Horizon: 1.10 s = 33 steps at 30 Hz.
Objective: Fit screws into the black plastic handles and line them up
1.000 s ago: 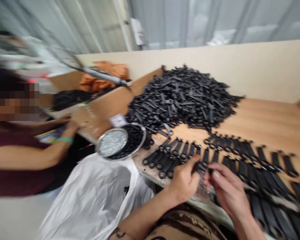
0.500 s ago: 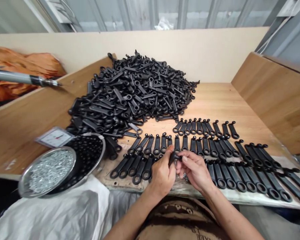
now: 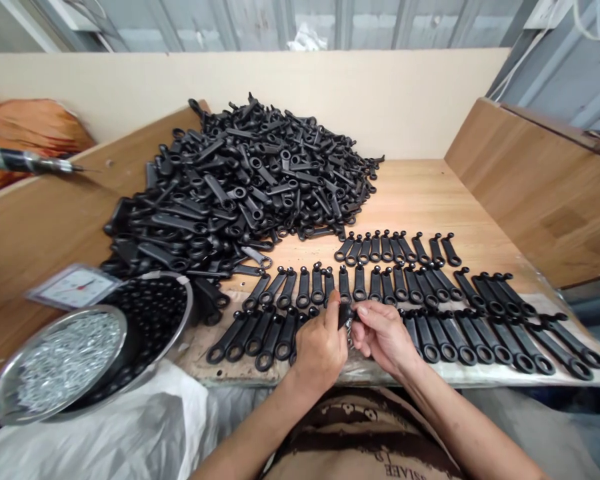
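My left hand [image 3: 320,347] is closed around a black crank arm [image 3: 346,313], held just above the front of the table. My right hand [image 3: 387,333] meets it from the right, thumb and forefinger pinching the small black knob at the arm's end. A few silvery screws [image 3: 349,328] show between the hands, mostly covered by fingers. Behind and to both sides, similar crank arms [image 3: 447,343] lie in rows, ring ends toward me and knobs pointing away.
A large heap of black crank arms [image 3: 260,173] fills the back left. At left, a steel bowl of screws [image 3: 70,360] rests on a bigger bowl of black knobs [image 3: 153,300], beside a dial gauge [image 3: 75,287]. A screwdriver-like tool [image 3: 35,162] juts in. Wooden boards [image 3: 535,193] flank the table.
The view has shifted, so the table's contents sit further left in the picture. Both hands keep their hold on the crank arm, with fingers only slightly moved.
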Available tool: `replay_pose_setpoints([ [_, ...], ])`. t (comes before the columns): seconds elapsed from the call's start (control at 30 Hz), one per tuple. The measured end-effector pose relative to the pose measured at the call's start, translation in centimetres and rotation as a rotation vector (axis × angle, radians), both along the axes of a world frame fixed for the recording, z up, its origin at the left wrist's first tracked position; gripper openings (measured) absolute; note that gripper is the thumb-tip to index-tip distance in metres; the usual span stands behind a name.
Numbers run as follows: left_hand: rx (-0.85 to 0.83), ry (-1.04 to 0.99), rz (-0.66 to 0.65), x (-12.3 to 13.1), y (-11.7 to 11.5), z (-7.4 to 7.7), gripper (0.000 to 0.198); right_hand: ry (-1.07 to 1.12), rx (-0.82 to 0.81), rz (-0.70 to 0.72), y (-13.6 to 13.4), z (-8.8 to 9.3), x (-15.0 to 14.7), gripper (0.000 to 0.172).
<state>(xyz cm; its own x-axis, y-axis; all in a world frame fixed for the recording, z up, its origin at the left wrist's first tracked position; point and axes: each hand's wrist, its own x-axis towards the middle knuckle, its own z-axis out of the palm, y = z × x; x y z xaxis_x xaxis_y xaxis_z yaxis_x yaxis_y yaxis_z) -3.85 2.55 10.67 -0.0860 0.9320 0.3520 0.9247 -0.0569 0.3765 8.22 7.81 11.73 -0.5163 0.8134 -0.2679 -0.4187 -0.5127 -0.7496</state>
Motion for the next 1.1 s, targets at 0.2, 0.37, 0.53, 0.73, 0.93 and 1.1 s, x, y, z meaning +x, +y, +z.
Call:
replay_pose_setpoints([
  [0.2, -0.059, -0.207, 0.067, 1.4, 1.8, 0.4, 0.043, -0.116, 0.129, -0.018, 0.9, 1.7, 1.3, 0.028],
  [0.37, -0.218, -1.055, -0.023, 4.2, 3.9, 2.1, 0.043, -0.502, 0.859, -0.158, 1.3, 4.4, 5.1, 0.033],
  [0.53, -0.331, -1.545, -0.132, 7.4, 5.4, 3.4, 0.045, -0.954, 1.246, -0.186, 1.4, 4.0, 7.9, 0.038],
  [0.73, -0.389, -1.649, -0.197, 10.6, 7.2, 3.8, 0.043, -1.143, 1.308, -0.163, 3.3, 3.2, 10.3, 0.04],
  [0.93, -0.52, -1.545, -0.286, 9.8, 7.4, 4.9, 0.054, -1.524, 1.003, -0.322, 12.2, 6.2, 16.0, 0.03],
  [1.1, -0.774, -1.188, -0.778, 4.4, 2.3, 4.8, 0.04, -1.496, 0.762, -0.333, 15.9, 7.8, 19.9, 0.015],
])
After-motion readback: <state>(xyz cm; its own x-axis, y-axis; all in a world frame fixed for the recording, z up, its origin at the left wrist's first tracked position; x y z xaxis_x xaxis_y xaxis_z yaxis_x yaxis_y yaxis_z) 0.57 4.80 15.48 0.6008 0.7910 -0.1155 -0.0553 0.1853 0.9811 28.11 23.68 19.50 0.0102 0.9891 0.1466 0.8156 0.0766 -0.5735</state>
